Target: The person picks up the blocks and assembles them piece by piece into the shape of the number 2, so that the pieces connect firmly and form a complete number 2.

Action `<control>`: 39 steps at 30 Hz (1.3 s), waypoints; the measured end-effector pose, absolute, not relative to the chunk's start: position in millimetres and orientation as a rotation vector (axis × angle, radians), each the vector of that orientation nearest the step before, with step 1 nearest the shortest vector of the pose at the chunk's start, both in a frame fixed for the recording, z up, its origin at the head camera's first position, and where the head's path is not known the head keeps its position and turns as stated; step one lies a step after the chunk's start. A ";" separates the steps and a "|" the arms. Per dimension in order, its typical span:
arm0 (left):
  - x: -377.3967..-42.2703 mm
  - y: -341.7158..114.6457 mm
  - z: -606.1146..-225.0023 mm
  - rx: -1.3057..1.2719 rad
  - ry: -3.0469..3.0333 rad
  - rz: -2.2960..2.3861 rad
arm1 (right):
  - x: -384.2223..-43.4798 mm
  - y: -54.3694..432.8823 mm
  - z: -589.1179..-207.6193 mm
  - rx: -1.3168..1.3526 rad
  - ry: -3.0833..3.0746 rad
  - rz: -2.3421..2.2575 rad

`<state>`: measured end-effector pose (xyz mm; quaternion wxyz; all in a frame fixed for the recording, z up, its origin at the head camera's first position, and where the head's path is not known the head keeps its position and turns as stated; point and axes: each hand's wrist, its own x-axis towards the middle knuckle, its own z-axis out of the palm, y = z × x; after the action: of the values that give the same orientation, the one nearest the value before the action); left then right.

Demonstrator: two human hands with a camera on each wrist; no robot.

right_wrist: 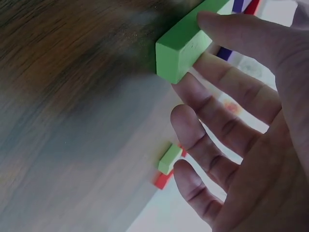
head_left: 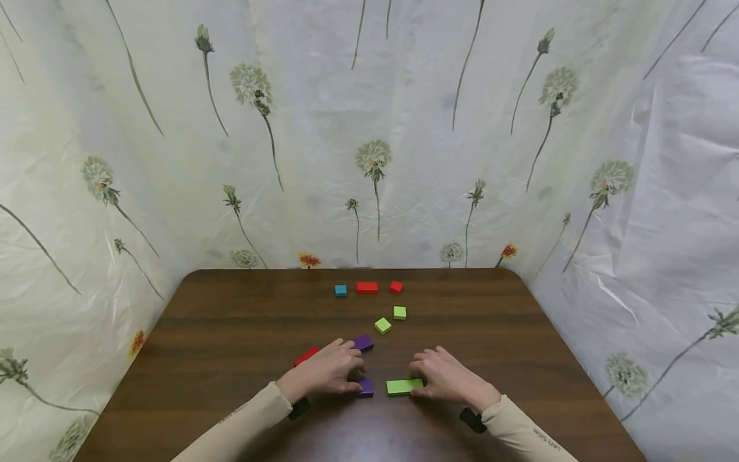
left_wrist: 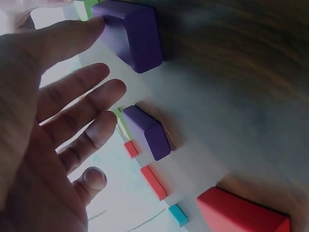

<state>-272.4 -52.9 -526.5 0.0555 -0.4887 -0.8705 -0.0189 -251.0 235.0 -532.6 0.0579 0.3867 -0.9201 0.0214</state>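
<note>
My left hand (head_left: 326,371) is beside a purple block (head_left: 366,387), partly hidden in the head view. In the left wrist view its thumb touches this purple block (left_wrist: 128,34), while the other fingers are loosely bent and apart from it. My right hand (head_left: 447,378) holds the right end of a long light-green block (head_left: 399,387). The right wrist view shows the thumb on one side of the green block (right_wrist: 181,46) and the first fingers against the other. The two blocks lie end to end with a gap between them.
Beyond the left hand lie a second purple block (head_left: 364,343) and a red block (head_left: 306,355). Two small light-green blocks (head_left: 383,326) are further back. A blue block (head_left: 340,290), a long red block (head_left: 367,288) and a small red block (head_left: 396,287) line the far table edge, before a patterned curtain (head_left: 416,160).
</note>
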 end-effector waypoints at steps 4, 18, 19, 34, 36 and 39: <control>-274.4 -54.8 -527.2 -1.467 -2.675 -0.058 | -250.6 233.3 -533.8 1.192 -2.767 0.076; -279.8 -59.2 -528.7 -1.448 -2.713 -0.109 | -254.9 224.7 -533.6 1.224 -2.711 0.076; -279.6 -59.1 -528.6 -1.448 -2.715 -0.109 | -255.1 223.7 -533.7 1.227 -2.709 0.077; -278.3 -61.1 -528.1 -1.435 -2.755 -0.123 | -256.3 213.5 -530.9 1.242 -2.698 0.044; -278.2 -61.5 -528.7 -1.434 -2.756 -0.124 | -256.5 212.5 -530.9 1.248 -2.691 0.044; -278.3 -61.8 -529.7 -1.433 -2.748 -0.120 | -256.7 211.0 -530.8 1.243 -2.711 0.033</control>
<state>-278.3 -61.8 -529.7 0.0199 -0.4618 -0.8859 -0.0388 -256.7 211.0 -530.8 0.0792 0.4155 -0.9061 0.0112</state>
